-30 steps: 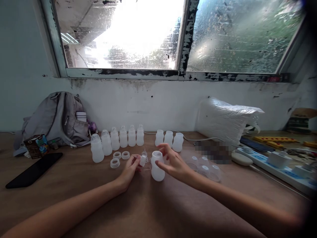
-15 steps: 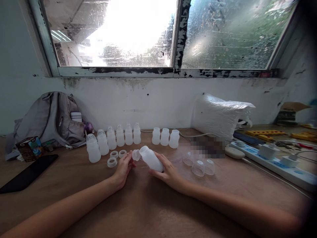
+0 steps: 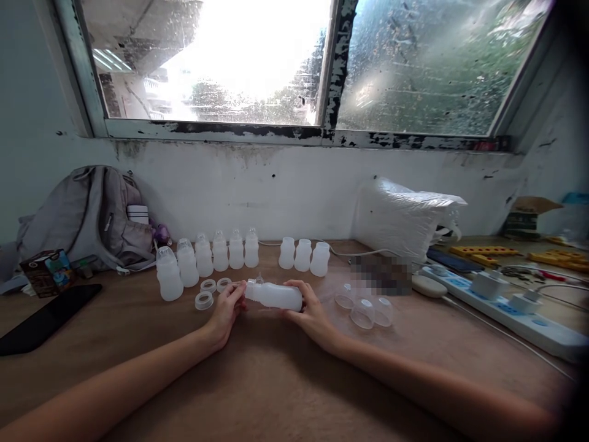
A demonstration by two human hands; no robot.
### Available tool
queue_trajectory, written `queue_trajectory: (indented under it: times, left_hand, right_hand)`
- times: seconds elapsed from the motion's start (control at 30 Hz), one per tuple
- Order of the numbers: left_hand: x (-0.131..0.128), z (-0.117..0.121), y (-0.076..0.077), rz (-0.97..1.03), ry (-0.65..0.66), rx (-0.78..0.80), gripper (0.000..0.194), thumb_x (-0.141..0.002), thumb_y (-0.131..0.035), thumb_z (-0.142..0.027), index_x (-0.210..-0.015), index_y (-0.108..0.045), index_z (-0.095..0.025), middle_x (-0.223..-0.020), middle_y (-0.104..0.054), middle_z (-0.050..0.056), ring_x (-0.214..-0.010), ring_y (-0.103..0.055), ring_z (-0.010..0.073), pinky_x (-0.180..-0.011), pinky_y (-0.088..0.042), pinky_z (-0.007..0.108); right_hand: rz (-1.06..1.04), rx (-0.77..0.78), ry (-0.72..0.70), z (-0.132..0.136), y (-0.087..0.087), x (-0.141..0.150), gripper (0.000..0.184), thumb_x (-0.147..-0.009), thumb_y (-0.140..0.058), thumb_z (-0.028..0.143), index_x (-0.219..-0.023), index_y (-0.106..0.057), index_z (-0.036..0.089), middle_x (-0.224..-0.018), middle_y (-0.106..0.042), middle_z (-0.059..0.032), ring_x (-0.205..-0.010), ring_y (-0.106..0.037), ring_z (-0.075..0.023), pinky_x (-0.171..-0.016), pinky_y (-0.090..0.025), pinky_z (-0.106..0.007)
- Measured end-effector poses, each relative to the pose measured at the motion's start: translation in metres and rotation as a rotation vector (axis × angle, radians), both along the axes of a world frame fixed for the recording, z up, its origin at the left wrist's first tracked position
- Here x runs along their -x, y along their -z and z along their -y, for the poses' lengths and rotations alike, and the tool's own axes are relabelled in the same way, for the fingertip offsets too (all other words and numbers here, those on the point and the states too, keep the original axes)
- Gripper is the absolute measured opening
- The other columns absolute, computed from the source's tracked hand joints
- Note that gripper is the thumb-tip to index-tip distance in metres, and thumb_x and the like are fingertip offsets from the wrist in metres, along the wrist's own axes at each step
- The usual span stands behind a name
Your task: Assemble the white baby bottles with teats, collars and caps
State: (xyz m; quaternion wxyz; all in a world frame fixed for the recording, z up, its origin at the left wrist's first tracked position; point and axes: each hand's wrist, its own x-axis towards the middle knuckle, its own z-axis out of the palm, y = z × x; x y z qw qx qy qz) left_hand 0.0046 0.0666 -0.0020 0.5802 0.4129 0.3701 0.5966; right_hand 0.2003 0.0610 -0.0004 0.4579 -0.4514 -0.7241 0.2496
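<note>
My right hand (image 3: 309, 310) grips a white plastic bottle (image 3: 276, 296) held sideways just above the wooden table (image 3: 285, 380), its mouth pointing left. My left hand (image 3: 226, 307) is closed at that mouth, pressing a small clear teat piece (image 3: 251, 286) onto it. Left of my hands lie three loose white rings (image 3: 210, 292). Behind them stands a row of several capped bottles (image 3: 205, 258). Three open bottles (image 3: 302, 254) stand further right. Three clear dome caps (image 3: 363, 309) lie right of my right hand.
A grey backpack (image 3: 89, 218) leans on the wall at the left, with a small carton (image 3: 43, 270) and a black phone (image 3: 46, 318) before it. A white plastic bag (image 3: 405, 215), a power strip (image 3: 501, 304) with cables and yellow tools (image 3: 478, 250) fill the right side.
The bottle stood upright a second ago; my right hand has tipped it onto its side, mouth to the left. My left hand has brought the teat piece up against the mouth.
</note>
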Motion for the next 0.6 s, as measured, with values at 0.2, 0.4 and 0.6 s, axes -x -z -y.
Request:
queue_trajectory:
  times: [0.2, 0.4, 0.6]
  left_hand:
    - [-0.0018, 0.0015, -0.0011, -0.061, 0.026, -0.002, 0.029, -0.067, -0.063, -0.042, -0.08, -0.055, -0.017, -0.065, -0.049, -0.004, -0.056, -0.046, 0.0087, -0.057, -0.039, 0.021]
    - [-0.0022, 0.0031, -0.0027, -0.069, 0.012, -0.031, 0.029, -0.066, -0.065, -0.039, -0.084, -0.057, -0.018, -0.072, -0.052, -0.001, -0.06, -0.049, 0.0093, -0.056, -0.04, 0.021]
    - [-0.0007, 0.004, -0.0029, -0.087, 0.038, -0.046, 0.031, -0.068, -0.064, -0.033, -0.095, -0.059, -0.019, -0.087, -0.056, 0.003, -0.075, -0.054, 0.0131, -0.06, -0.042, 0.021]
  right_hand:
    - [-0.064, 0.033, -0.038, -0.0023, 0.0008, -0.0019, 0.043, -0.064, -0.059, 0.019, -0.105, -0.047, 0.025, -0.101, -0.047, -0.0012, -0.09, -0.048, -0.0175, -0.073, -0.041, -0.027]
    - [-0.072, 0.044, -0.031, -0.0051, 0.0044, -0.0028, 0.044, -0.063, -0.059, 0.02, -0.105, -0.047, 0.026, -0.101, -0.048, -0.0011, -0.088, -0.049, -0.0174, -0.073, -0.041, -0.028]
    - [-0.06, 0.03, -0.007, -0.0071, 0.0053, -0.0031, 0.042, -0.062, -0.059, 0.019, -0.103, -0.049, 0.024, -0.101, -0.048, -0.0014, -0.087, -0.049, -0.0172, -0.071, -0.041, -0.027]
